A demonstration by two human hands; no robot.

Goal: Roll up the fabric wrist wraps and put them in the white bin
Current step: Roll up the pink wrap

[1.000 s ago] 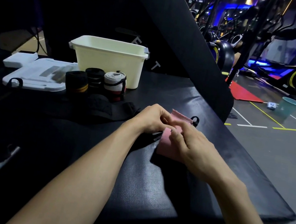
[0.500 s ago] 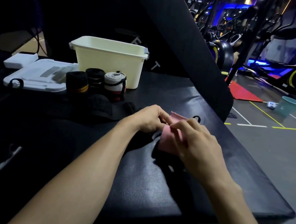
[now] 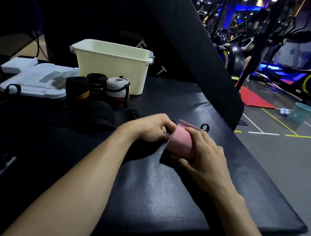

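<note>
Pink wrist wrap (image 3: 181, 142): partly rolled, held between both hands just above the black padded mat (image 3: 158, 196); a small black loop (image 3: 204, 127) shows at its far end.
Left hand (image 3: 152, 126): fingers curled onto the wrap's left edge, pinching it.
Right hand (image 3: 204, 156): fingers curved over the top of the roll, thumb underneath; gripping it.
White bin (image 3: 110, 63): at the far side of the mat, well apart from the hands; inside not visible.
Rolled wraps: three upright, just in front of the bin; black with yellow stripes (image 3: 77, 88); black (image 3: 95, 84); grey with red band (image 3: 118, 89).
White lid (image 3: 34, 82): flat, left of the rolls.
</note>
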